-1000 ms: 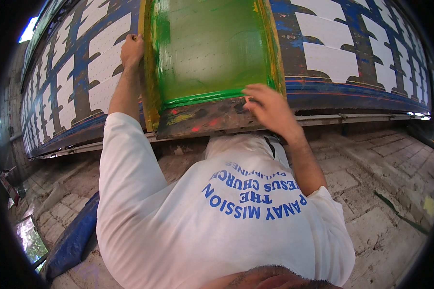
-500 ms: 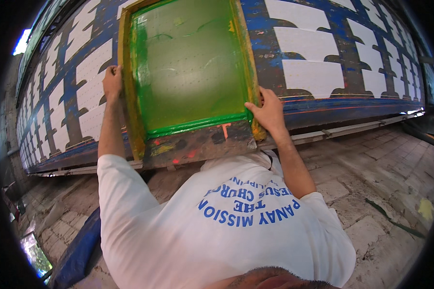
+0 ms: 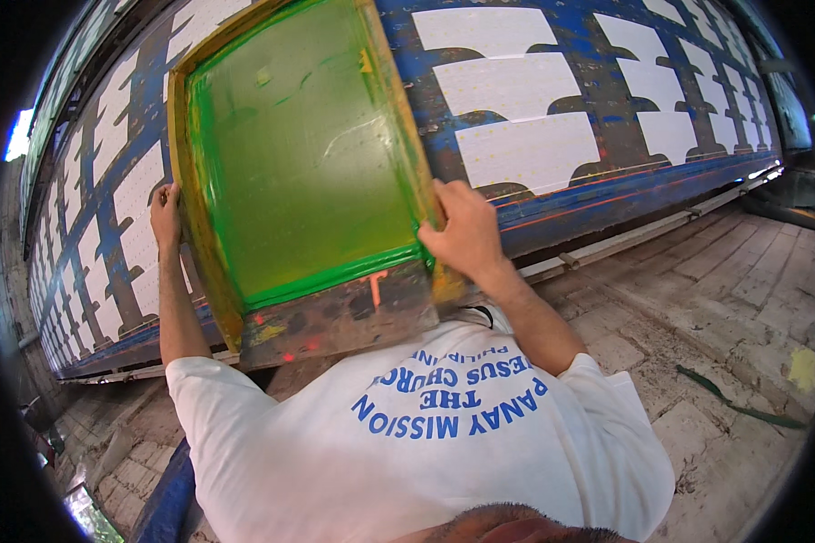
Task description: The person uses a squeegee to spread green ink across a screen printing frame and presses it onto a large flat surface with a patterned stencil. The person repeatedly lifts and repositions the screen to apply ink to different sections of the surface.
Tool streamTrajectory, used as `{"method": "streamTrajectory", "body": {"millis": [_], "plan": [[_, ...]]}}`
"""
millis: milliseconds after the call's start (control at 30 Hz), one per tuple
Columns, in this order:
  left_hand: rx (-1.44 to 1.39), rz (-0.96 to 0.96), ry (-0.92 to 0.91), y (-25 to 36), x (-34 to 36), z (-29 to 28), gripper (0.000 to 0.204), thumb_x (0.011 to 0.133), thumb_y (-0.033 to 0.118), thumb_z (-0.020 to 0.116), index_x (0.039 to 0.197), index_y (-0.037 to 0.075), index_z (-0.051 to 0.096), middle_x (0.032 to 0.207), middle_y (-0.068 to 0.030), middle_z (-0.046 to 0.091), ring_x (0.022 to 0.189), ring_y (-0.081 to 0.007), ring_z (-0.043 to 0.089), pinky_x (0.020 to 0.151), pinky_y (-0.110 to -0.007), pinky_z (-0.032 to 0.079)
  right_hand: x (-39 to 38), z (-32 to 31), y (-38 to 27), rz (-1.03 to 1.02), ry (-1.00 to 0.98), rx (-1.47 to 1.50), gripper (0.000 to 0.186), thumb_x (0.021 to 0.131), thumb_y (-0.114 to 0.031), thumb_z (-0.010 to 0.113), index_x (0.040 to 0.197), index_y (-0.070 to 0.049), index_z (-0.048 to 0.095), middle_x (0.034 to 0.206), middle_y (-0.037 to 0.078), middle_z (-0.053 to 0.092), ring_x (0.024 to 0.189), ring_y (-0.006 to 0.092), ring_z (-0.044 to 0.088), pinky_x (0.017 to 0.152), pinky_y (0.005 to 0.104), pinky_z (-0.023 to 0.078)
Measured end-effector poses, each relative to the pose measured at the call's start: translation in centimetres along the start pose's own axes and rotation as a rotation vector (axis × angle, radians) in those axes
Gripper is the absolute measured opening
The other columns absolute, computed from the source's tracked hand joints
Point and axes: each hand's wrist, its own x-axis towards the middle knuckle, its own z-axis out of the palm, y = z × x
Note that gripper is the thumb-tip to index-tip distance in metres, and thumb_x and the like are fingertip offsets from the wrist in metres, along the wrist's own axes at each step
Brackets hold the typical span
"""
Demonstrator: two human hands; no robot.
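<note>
Both hands hold a screen-printing frame (image 3: 303,154), a wooden frame stained yellow-brown around a translucent green mesh. It stands slightly tilted in front of me, with green paint along its inner edges and a dark, paint-spotted board at its near end. My left hand (image 3: 166,215) is closed on the left rail. On the right rail, near its lower corner, my right hand (image 3: 465,226) grips with the thumb lying over the inner edge. White cut sheets (image 3: 527,152) lie in rows beside and beyond the frame; those under it are hidden.
The sheets rest on a long, blue and dark paint-stained table (image 3: 552,215) that runs across the view. A pale rail (image 3: 570,261) follows its near edge. Brick paving (image 3: 697,271) lies below, with a green strip (image 3: 743,409) at right and a blue object (image 3: 165,498) at lower left.
The screen-printing frame has shifted left and nearer to me, turning a little, with both hands still on its sides. The table also sits differently in view.
</note>
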Motion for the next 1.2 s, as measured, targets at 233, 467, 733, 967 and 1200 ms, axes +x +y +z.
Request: {"method": "streamTrajectory", "body": {"millis": [233,467,733,967,1200], "plan": [[0.032,0.106,0.047,17.0,-3.9,9.4,0.054,0.099,0.05,0.068,0.127,0.004,0.069,0.121,-0.0208,0.073,0.113,-0.0307,0.07,0.1,-0.04,0.052,2.5,-11.8,13.6,0.089,-0.016,-0.069,0.044,0.076,-0.007,0.078,0.118,0.002,0.071,0.099,0.015,0.068,0.091,0.0284,0.071,0.077,0.0376,0.062],[0.054,0.098,0.065,30.1,-10.6,21.9,0.049,0.099,0.048,0.067,0.123,0.004,0.067,0.112,-0.0237,0.074,0.106,-0.0386,0.072,0.093,-0.045,0.055,2.6,-21.4,27.3,0.13,0.033,0.032,0.051,0.077,-0.008,0.077,0.128,-0.002,0.071,0.103,0.018,0.069,0.095,0.0355,0.069,0.082,0.0433,0.056],[0.099,0.078,0.07,34.2,-14.3,27.4,0.05,0.099,0.045,0.065,0.128,0.005,0.063,0.116,-0.0262,0.073,0.111,-0.0416,0.07,0.096,-0.048,0.053,0.8,-25.4,33.4,0.213,-0.062,0.033,0.052,0.082,-0.005,0.078,0.133,0.002,0.066,0.113,0.017,0.068,0.106,0.031,0.07,0.085,0.0398,0.06],[0.208,0.016,0.039,34.6,-14.5,28.9,0.054,0.101,0.045,0.06,0.134,0.002,0.06,0.122,-0.0278,0.071,0.116,-0.0453,0.068,0.1,-0.051,0.052,0.3,-24.5,32.4,0.299,-0.02,0.044,0.053,0.087,-0.011,0.081,0.135,0.005,0.065,0.13,0.018,0.067,0.119,0.0349,0.067,0.1,0.0432,0.055],[0.222,-0.025,0.009,35.2,-14.9,28.7,0.053,0.101,0.047,0.058,0.133,0.005,0.061,0.123,-0.0249,0.072,0.116,-0.0434,0.068,0.099,-0.051,0.053,-3.9,-24.5,23.8,-0.423,-0.449,0.102,0.05,0.086,-0.019,0.082,0.132,-0.003,0.067,0.136,0.017,0.065,0.127,0.0377,0.062,0.106,0.0465,0.052]]}}
